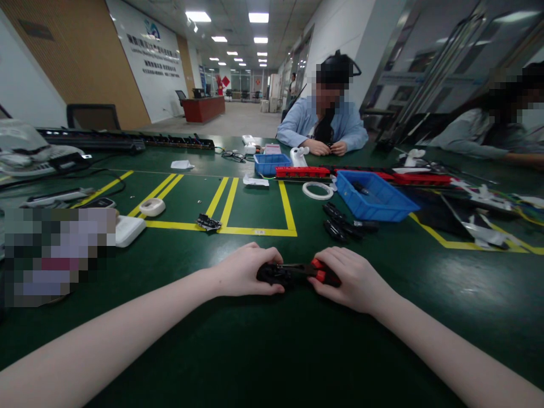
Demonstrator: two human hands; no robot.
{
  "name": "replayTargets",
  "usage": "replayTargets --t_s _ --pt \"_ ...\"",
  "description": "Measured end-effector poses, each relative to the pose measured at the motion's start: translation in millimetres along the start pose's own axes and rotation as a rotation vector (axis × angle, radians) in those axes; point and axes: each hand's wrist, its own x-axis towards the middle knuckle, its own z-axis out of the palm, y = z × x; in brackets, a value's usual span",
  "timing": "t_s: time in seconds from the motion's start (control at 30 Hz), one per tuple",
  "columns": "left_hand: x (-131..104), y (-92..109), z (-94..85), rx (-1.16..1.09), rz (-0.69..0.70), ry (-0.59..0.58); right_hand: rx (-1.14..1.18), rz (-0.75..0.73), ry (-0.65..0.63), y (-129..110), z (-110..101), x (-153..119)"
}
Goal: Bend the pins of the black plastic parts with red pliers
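Low in the middle of the view, my left hand [253,271] is closed around a black part [276,274]. Opposite it, my right hand [346,277] grips the red-and-black handles of pliers [302,268]. The jaws of the pliers point left and meet or overlap the black part; the exact contact is too dark to make out. Just beyond my right hand lie several black pieces [342,222] on the green table. A small dark assembly [208,222] rests on the yellow tape further left.
A blue tray [374,195] and a smaller blue tray [272,164] stand beyond my hands, with a white ring [318,191] between them. Red strips [302,173] lie behind. A white box [128,230] is at left. Across the table [255,351] sits a person in blue.
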Motion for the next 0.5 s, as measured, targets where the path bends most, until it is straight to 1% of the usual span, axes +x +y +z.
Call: replayTargets --t_s 0.17,0.37,0.5 --pt "-1.0 -0.4 0.4 -0.019 -0.02 0.002 0.011 0.014 -0.012 1.1 -0.1 -0.1" --pt "-1.1 -0.8 1.2 -0.024 -0.016 0.01 0.018 0.012 -0.016 2.9 -2.3 -0.6" --pt "-0.8 -0.9 1.1 -0.012 0.0 0.01 0.017 0.001 -0.006 5.6 0.8 -1.9"
